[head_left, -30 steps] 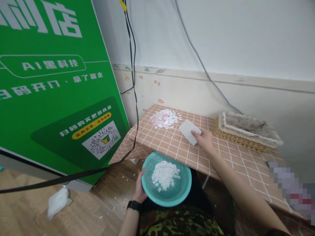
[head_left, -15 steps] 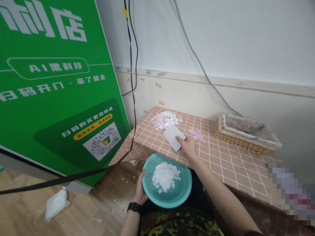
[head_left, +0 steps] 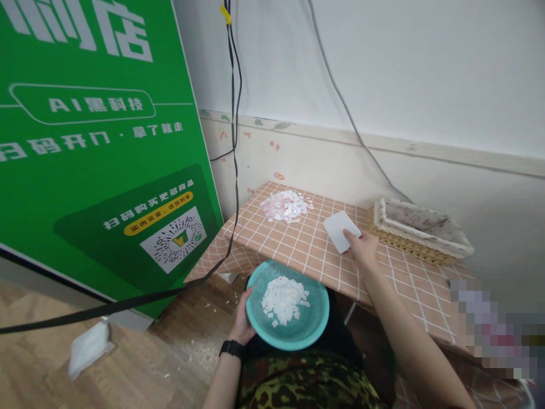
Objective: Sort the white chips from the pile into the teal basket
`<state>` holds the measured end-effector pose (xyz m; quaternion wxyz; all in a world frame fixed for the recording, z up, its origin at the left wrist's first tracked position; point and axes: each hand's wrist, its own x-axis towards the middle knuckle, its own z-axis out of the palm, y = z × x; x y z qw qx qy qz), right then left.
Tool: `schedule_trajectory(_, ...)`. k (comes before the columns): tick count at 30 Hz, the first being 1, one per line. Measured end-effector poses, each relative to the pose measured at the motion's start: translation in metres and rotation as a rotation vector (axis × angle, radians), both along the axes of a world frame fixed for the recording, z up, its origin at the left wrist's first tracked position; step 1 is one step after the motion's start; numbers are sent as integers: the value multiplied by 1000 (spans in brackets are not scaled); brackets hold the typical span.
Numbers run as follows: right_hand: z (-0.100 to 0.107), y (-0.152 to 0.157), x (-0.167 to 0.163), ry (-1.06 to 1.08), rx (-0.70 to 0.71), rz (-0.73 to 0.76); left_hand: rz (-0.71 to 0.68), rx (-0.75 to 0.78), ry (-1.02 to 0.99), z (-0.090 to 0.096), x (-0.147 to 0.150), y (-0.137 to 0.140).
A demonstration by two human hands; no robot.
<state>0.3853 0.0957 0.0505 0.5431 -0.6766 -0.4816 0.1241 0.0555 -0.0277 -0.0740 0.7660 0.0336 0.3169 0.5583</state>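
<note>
My left hand (head_left: 243, 317) grips the left rim of a teal plastic strainer basket (head_left: 313, 335), its thumb over the edge. Inside the basket lies a heap of small white paper pieces (head_left: 283, 300). My right hand (head_left: 361, 245) pinches a flat white card (head_left: 340, 227) by its near right corner, above the checked tablecloth. Behind the card, what lies underneath is hidden. Farther left on the table is a pile of white and pinkish paper scraps (head_left: 286, 205).
A wicker basket with a cloth lining (head_left: 419, 250) stands on the table's right side by the wall. To the left rises a green cabinet (head_left: 97, 153), with a black strap (head_left: 232, 227) hanging before it. A white packet (head_left: 90, 347) lies on the floor.
My right hand has moved right with the card, away from the scrap pile. The pink scraps that lay beside that hand are no longer visible. My left hand still holds the basket.
</note>
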Motion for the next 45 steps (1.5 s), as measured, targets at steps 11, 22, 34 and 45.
schedule_trajectory(11,34,33,-68,-593,-86,205,-76,64,-27,12,11,-2)
schedule_trajectory(22,57,64,-52,-641,-92,470,-108,-12,33,15,27,-8)
schedule_trajectory(34,70,37,-47,-664,-177,319,-225,-45,21,24,17,-5)
schedule_trajectory(45,0,-45,-83,-264,-129,-194,-548,-155,65,42,19,8)
